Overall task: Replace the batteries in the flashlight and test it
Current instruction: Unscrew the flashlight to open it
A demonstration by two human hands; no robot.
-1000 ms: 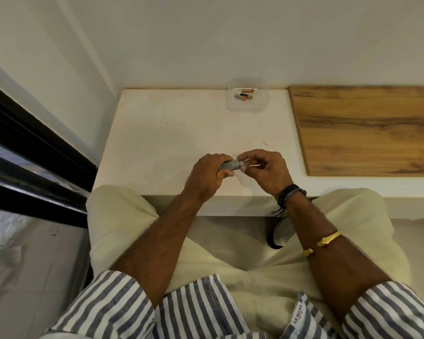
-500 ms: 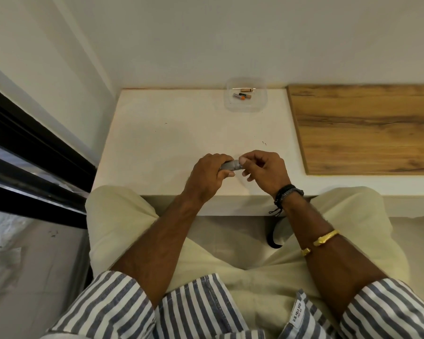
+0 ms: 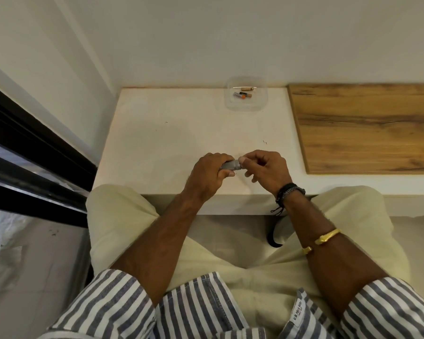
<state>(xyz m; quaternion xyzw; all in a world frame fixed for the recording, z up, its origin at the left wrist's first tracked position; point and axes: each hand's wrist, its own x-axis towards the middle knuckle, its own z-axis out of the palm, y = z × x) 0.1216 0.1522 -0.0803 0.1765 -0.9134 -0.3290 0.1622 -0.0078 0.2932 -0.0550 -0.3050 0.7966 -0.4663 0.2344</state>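
A small grey knurled flashlight [image 3: 230, 165] lies crosswise over the front of the white table [image 3: 171, 133]. My left hand [image 3: 209, 173] grips its body, hiding most of it. My right hand [image 3: 264, 168] pinches the flashlight's right end with thumb and forefinger, the other fingers loosely curled. What sits under those fingertips is hidden. A black wrist strap [image 3: 274, 234] hangs below the table edge near my right wrist. At the back of the table a clear plastic container [image 3: 246, 107] holds two small batteries [image 3: 242, 94], one orange and black, one gold.
A wooden board [image 3: 367, 128] covers the table's right part. A white wall runs behind, and a dark window frame [image 3: 34, 152] stands on the left. My knees in pale trousers press against the table's front edge.
My right hand has closed in on the flashlight's right end; the thin metal piece seen there a second ago is now covered by my fingers. My left hand has kept its grip.
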